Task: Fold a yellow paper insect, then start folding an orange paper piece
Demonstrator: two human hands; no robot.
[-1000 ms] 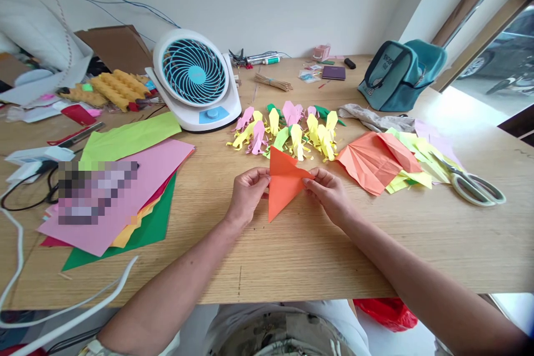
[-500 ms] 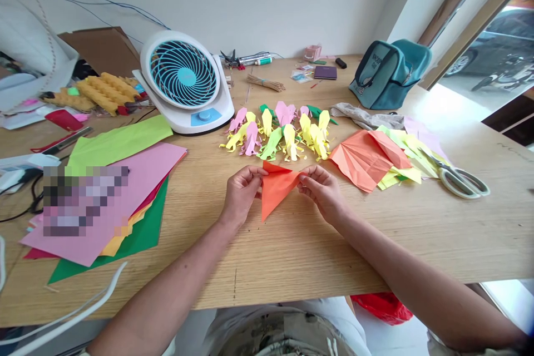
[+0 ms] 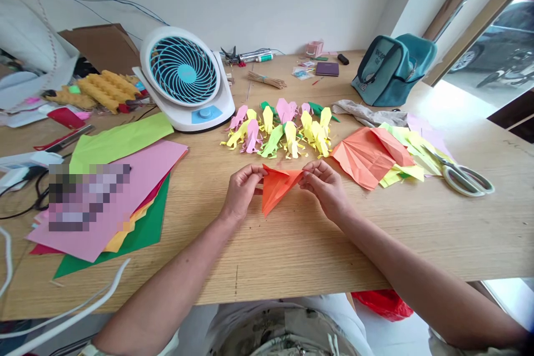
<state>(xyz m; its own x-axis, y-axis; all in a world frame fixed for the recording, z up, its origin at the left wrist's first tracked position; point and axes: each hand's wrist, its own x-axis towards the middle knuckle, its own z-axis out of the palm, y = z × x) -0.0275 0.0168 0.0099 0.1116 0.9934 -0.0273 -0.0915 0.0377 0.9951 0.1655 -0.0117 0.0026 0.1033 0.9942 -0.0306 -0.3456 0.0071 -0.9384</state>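
Observation:
A folded orange paper [image 3: 278,189], roughly triangular with its point toward me, is stretched between my two hands over the table. My left hand [image 3: 242,192] pinches its left upper corner between thumb and fingers. At the opposite upper corner, my right hand [image 3: 323,186] grips it the same way. The paper's top edge stands slightly apart, showing a layered fold. Just beyond my hands lie several cut paper figures [image 3: 291,136] in yellow, pink and green, with curled strips. A larger creased orange sheet [image 3: 367,158] rests to the right of my right hand.
Scissors [image 3: 467,179] lie on yellow paper scraps [image 3: 421,156] at the right. Coloured paper sheets [image 3: 137,178] are stacked at left, below a white fan [image 3: 183,75]. A teal bag [image 3: 390,72], grey cloth [image 3: 367,113] and bundle of sticks [image 3: 267,80] stand farther back.
The orange paper's front face now shows more creases and its top edge has opened a little. Both hands keep their hold. The view has shifted slightly.

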